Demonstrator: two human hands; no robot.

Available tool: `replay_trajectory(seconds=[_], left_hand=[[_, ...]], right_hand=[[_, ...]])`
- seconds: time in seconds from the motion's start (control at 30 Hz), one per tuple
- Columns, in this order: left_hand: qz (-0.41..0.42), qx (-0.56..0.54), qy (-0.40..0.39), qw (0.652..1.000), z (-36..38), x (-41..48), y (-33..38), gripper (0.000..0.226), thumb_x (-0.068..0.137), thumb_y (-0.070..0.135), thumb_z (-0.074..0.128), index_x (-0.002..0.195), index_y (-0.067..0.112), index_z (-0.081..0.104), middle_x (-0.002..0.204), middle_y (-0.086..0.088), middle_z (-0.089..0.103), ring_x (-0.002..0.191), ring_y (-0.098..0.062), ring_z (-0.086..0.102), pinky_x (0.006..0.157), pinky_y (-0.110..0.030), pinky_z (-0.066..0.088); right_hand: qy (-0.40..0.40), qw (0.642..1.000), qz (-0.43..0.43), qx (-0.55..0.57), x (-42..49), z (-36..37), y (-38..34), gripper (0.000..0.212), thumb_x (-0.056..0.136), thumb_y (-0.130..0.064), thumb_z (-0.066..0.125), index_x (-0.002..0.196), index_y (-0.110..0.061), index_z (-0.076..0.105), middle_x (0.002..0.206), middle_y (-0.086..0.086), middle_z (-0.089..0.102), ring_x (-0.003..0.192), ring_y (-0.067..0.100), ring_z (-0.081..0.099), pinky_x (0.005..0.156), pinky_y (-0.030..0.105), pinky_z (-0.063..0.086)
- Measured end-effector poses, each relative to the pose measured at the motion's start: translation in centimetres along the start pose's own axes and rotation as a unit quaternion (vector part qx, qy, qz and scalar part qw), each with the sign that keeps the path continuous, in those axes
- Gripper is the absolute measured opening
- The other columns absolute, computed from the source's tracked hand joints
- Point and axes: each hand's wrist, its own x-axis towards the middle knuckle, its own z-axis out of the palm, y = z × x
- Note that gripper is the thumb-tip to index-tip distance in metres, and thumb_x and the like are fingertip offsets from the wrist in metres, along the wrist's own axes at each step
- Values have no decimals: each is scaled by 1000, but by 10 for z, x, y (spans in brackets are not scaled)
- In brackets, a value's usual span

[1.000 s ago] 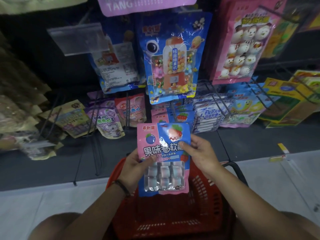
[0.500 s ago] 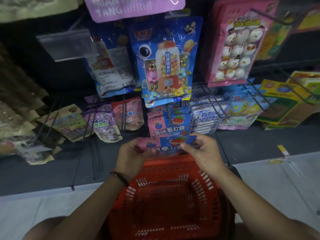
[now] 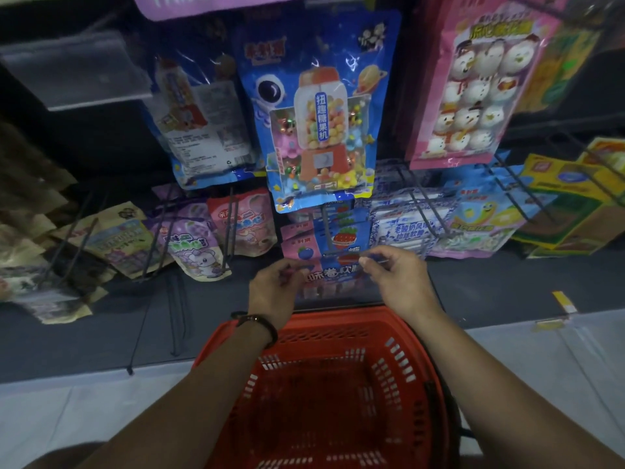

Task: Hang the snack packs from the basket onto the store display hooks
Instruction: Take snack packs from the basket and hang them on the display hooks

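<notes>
A person looks down at a dim store display, both forearms reaching forward over a red plastic basket whose floor shows no packs. The left hand and right hand each pinch a top corner of a pink-and-blue snack pack, fingers closed on its upper edge, holding it up at the tip of a dark wire display hook. Matching packs already hang on that hook just behind it. Above hangs a large blue candy-machine bag; a pink snowman bag hangs to the right. The pack's hang hole is blurred, so whether the hook tip has entered it cannot be told. The likely step is threading the hole onto the hook — and the risks lie there. If the hole misses the tip, the pack could slide off once released and fall toward the shelf or basket. Pushing hard could crumple the header or bump the packs behind, and the poor light makes aiming harder.
</notes>
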Motion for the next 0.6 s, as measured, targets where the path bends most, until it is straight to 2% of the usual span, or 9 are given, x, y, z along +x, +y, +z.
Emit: replay_trajectory(seconds=[0.07,0.17,0.23,0.43,0.6], left_hand=[[-8,-36,-2,999,3,1,5,7,97,37,78,95,31,81,84,11,80,79,-4,74,76,-36,62],[-18,-63,-12,998,4,3,9,35,86,65,72,102,35,82,94,11,82,91,-11,78,85,-49,65],[-30,-75,-16,997,6,7,7,45,79,75,67,105,40,82,100,14,83,99,-10,78,87,-53,65],[-54,-85,-24,995,5,15,4,42,77,78,68,102,47,82,101,12,83,103,-15,78,92,-56,63],[-105,-64,-35,992,7,19,4,44,70,78,67,94,44,83,97,11,83,97,-22,78,94,-54,63]], right_hand=[[9,1000,9,24,5,2,-1,7,99,-29,75,93,-33,79,88,-6,79,81,15,75,82,47,63],[25,1000,-2,12,13,5,-3,10,99,-37,74,97,-26,76,87,-4,77,81,16,73,78,45,61],[35,999,-1,-8,17,9,-3,13,98,-39,75,95,-26,73,86,-4,76,83,20,73,79,46,60],[45,998,15,-43,20,16,-7,24,95,-43,72,96,-18,74,77,-2,73,75,21,70,73,40,56],[29,996,45,-74,17,15,-12,22,98,-33,73,91,-13,73,70,0,70,67,20,67,63,33,50]])
